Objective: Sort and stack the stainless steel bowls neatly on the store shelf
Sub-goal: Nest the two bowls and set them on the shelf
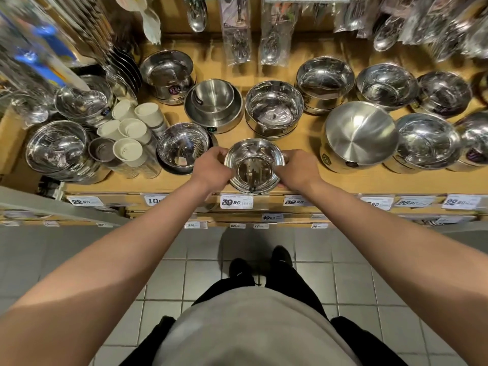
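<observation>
A small shiny steel bowl (pixel 254 165) sits at the front edge of the wooden shelf (pixel 369 180), right in front of me. My left hand (pixel 212 169) grips its left rim and my right hand (pixel 298 170) grips its right rim, fingers curled around the edge. Just left of it stands a stack of similar small bowls (pixel 182 147). Behind are a brushed bowl nested in a wider one (pixel 213 104) and a deep polished bowl (pixel 274 108). A large brushed bowl (pixel 360 133) lies tilted on a stack to the right.
More steel bowl stacks line the shelf on both sides (pixel 56 146) (pixel 427 140) (pixel 325 77). White cups (pixel 130 128) lie stacked at the left. Packaged spoons and ladles (pixel 237 35) hang above the back. Price tags (pixel 236 202) run along the shelf lip; tiled floor below.
</observation>
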